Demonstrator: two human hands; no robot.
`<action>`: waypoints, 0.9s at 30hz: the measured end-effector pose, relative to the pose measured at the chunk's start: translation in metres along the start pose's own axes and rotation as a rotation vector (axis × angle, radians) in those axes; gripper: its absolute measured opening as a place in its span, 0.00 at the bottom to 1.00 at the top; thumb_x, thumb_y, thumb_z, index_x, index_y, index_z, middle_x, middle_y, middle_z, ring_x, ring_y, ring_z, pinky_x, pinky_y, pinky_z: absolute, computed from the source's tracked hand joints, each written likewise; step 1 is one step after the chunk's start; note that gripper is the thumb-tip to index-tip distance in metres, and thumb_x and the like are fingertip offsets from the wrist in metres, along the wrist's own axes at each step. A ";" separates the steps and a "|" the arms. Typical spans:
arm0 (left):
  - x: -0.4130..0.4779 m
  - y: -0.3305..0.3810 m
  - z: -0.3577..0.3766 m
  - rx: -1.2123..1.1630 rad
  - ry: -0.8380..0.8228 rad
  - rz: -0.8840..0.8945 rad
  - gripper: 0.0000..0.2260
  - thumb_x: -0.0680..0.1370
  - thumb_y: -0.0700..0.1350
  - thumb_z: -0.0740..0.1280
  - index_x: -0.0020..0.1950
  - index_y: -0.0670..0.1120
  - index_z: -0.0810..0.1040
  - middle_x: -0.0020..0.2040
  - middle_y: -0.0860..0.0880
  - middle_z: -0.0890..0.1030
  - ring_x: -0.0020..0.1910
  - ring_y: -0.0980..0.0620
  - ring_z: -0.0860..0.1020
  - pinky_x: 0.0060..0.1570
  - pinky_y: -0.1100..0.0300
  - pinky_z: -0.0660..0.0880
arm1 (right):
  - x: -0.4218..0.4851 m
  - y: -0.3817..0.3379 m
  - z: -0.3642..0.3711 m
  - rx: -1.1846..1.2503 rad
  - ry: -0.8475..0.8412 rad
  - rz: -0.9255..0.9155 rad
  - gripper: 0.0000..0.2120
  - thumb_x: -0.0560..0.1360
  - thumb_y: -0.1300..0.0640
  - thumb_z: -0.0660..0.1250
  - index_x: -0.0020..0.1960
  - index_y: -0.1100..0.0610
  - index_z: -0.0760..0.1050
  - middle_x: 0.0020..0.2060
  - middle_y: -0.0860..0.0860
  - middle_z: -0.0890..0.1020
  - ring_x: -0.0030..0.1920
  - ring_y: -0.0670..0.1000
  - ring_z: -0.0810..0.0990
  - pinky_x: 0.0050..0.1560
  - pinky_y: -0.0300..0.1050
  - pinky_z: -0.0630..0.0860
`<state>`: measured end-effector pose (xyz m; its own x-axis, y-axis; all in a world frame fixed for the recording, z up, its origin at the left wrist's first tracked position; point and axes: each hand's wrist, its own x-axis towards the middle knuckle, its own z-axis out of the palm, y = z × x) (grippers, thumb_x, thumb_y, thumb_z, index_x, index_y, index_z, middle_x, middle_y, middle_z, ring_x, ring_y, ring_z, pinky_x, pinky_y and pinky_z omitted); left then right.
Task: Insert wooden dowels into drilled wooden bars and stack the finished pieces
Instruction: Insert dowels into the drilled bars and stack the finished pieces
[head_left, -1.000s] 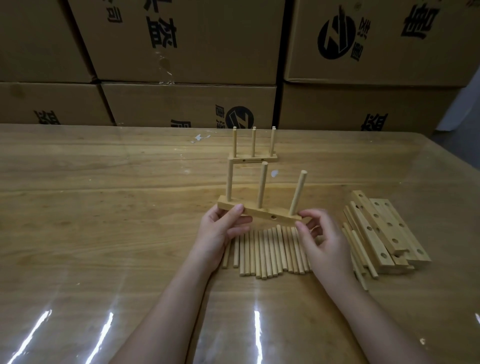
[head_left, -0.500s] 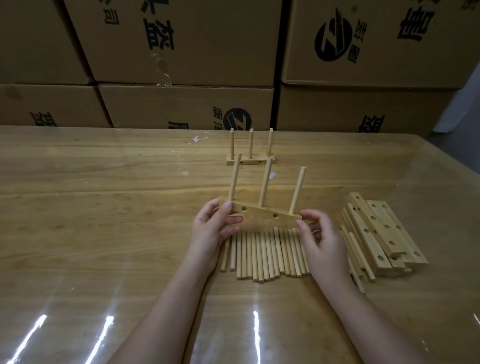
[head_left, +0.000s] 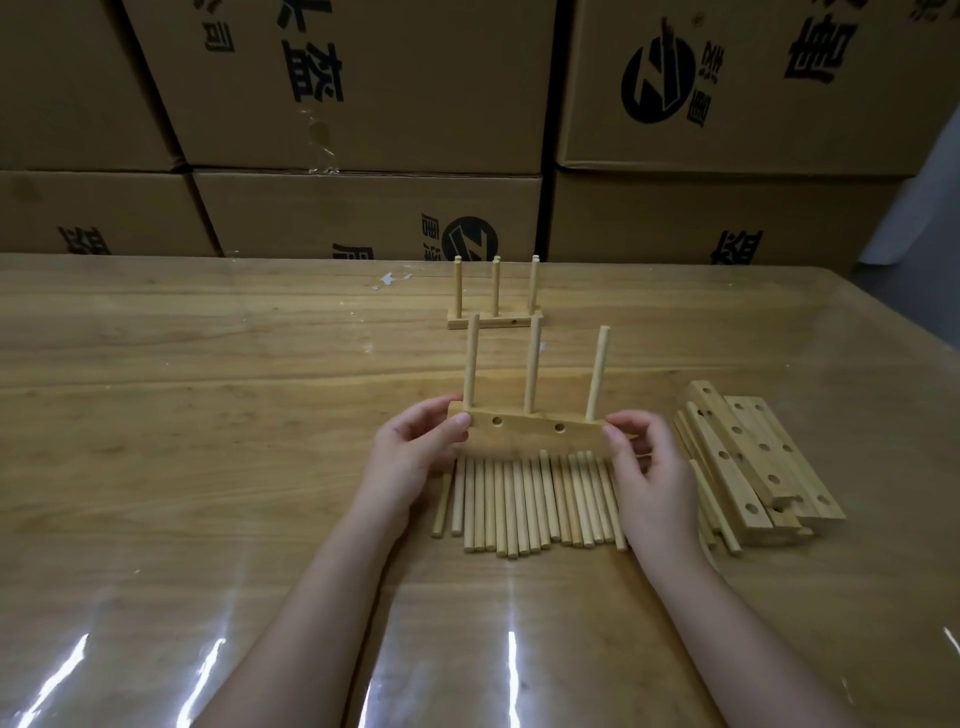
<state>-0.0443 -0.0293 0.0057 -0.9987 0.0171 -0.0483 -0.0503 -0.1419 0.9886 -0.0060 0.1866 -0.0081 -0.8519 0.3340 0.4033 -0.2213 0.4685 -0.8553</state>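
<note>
Held bar: a drilled wooden bar carrying three upright dowels. It is held just above the tabletop, midway between the left and right edges and over the far ends of the loose dowels. Two open holes show on the face turned to the camera.
Handling: judged light and rigid. Dry wood gives fair friction, so a light pinch should suffice. The upright dowels seem held by fit alone and could lean or slip out if the bar is tipped or knocked.
Where to hold: the two short ends of the bar, clear of dowels and holes. Lifting by a dowel would risk pulling it free.
Left hand: at the bar's left end, with the thumb on the near face and the fingers curled behind, pinching the end. The forearm runs back toward the near edge.
Right hand: mirrors this at the right end, thumb and fingertips pinching. The lower fingers are loosely curled beneath.
Bar attitude: roughly level, with the long axis parallel to the near edge and the dowels pointing up and slightly away.
Finished piece: a like bar with upright dowels, standing toward the far edge, well apart from the held one.
Bar stock: drilled bars piled toward the right edge, just beside the right hand.
Backdrop: cardboard boxes beyond the far edge.
</note>
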 end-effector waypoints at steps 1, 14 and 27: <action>-0.001 0.002 -0.004 0.054 -0.012 -0.001 0.11 0.72 0.44 0.72 0.54 0.54 0.81 0.48 0.51 0.85 0.47 0.53 0.83 0.43 0.61 0.80 | 0.000 0.000 0.000 0.004 -0.002 0.003 0.05 0.76 0.54 0.63 0.51 0.47 0.73 0.43 0.40 0.78 0.41 0.37 0.75 0.36 0.28 0.71; 0.018 0.003 -0.016 0.272 0.124 0.025 0.13 0.74 0.45 0.71 0.58 0.53 0.79 0.46 0.53 0.84 0.43 0.65 0.81 0.49 0.63 0.74 | -0.002 -0.002 0.000 -0.066 -0.076 0.043 0.06 0.76 0.58 0.63 0.51 0.48 0.74 0.39 0.44 0.78 0.36 0.41 0.76 0.31 0.31 0.72; 0.139 0.001 0.002 0.793 0.131 0.029 0.17 0.78 0.48 0.67 0.66 0.46 0.76 0.65 0.46 0.77 0.64 0.47 0.73 0.66 0.53 0.68 | -0.002 0.001 0.005 -0.143 -0.091 -0.081 0.11 0.73 0.61 0.67 0.44 0.44 0.73 0.34 0.40 0.76 0.40 0.40 0.76 0.33 0.28 0.69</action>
<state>-0.1829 -0.0249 0.0006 -0.9950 -0.0989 0.0110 -0.0514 0.6058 0.7940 -0.0070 0.1827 -0.0114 -0.8748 0.2186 0.4324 -0.2266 0.6043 -0.7639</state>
